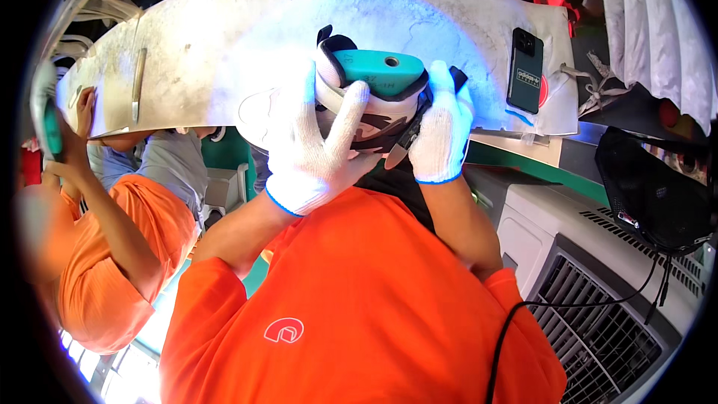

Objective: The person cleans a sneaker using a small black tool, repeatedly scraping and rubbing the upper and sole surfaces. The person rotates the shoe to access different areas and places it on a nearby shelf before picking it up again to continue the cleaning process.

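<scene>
Just above the table's near edge I hold a shoe (378, 116), light and dark patterned, with a teal shoe last (381, 69) filling its opening. My left hand (314, 142), in a white knit glove with a blue cuff, is closed on the shoe's left side, its thumb and fingers apart around the upper. At the shoe's right side, my right hand (443, 131), gloved alike, is closed around a small knife (400, 151). The knife's short blade points down and left beside the shoe, and a dark handle end sticks out above the glove. The right fingertips are partly hidden.
A dark phone (526, 67) lies on the right of the pale worktable (224, 45). A metal strip (139, 82) rests at left. There a co-worker in orange (127, 254) holds another shoe (49, 120). A grey vented machine (591, 292) and black bag (651, 187) stand at right.
</scene>
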Available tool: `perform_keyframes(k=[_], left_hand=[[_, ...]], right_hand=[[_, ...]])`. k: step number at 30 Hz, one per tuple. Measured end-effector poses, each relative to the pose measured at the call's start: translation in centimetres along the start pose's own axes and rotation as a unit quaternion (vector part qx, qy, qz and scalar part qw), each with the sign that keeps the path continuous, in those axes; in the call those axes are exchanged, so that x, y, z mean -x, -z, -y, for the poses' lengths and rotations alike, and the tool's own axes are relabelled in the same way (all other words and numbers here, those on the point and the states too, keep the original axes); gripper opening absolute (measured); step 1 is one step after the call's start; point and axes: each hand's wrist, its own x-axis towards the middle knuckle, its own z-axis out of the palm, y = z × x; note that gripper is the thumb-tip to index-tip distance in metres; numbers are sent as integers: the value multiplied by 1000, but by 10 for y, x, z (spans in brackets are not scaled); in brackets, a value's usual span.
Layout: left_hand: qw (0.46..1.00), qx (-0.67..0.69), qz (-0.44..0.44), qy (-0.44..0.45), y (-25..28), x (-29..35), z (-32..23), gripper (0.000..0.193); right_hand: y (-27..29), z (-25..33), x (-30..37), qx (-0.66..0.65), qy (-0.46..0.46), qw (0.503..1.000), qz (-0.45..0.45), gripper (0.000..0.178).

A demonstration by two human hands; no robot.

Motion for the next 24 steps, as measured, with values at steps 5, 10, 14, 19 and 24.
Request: perform_keyframes(k=[5, 10, 14, 19, 24], left_hand=[[1000, -19, 5, 15, 2, -3, -1, 93], [998, -23, -59, 32, -10, -3, 4, 66], [998, 18, -5, 52, -2, -6, 7, 73], [998, 48, -27, 36, -12, 6, 9, 76], [996, -18, -68, 58, -14, 0, 2, 65]], right_hand=[[6, -17, 12, 180, 208, 961, -29, 17], [-23, 2, 29, 93, 154, 984, -1, 31], [-28, 7, 31, 61, 154, 986, 2, 42], [-15, -11, 26, 146, 380, 897, 171, 29], [-43, 3, 39, 286, 329, 892, 123, 32]])
